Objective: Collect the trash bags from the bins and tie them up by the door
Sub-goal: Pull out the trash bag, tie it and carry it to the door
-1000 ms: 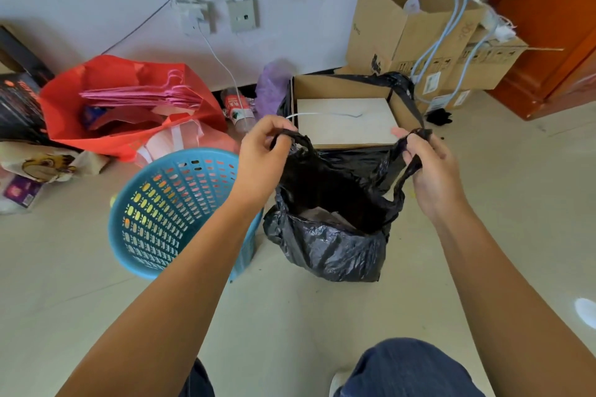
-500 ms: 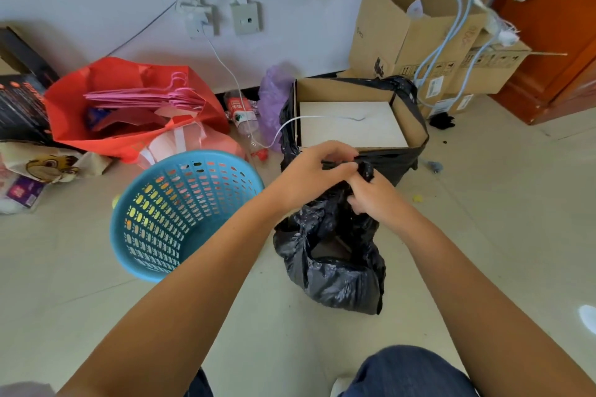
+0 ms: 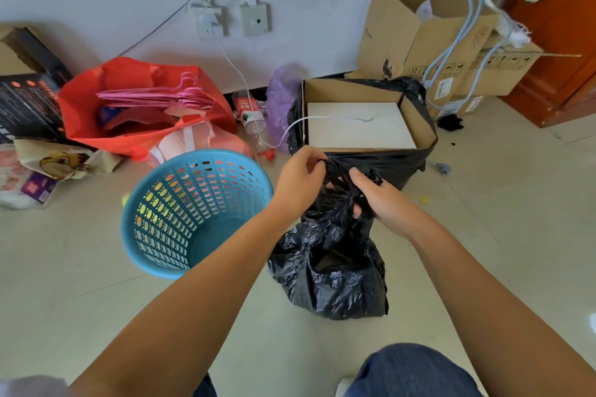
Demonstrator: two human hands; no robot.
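Both hands, left point(image 3: 298, 182) and right point(image 3: 383, 200), pinched the gathered neck of the black bag point(image 3: 332, 271), which sat on the floor beside the blue bin point(image 3: 193, 213). A hard tug could have torn the thin plastic, or a slipping loop left the knot loose.

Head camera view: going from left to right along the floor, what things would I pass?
Red bag → blue basket → left hand → black trash bag, its neck gathered in both hands → right hand → tall cardboard box → wooden door.
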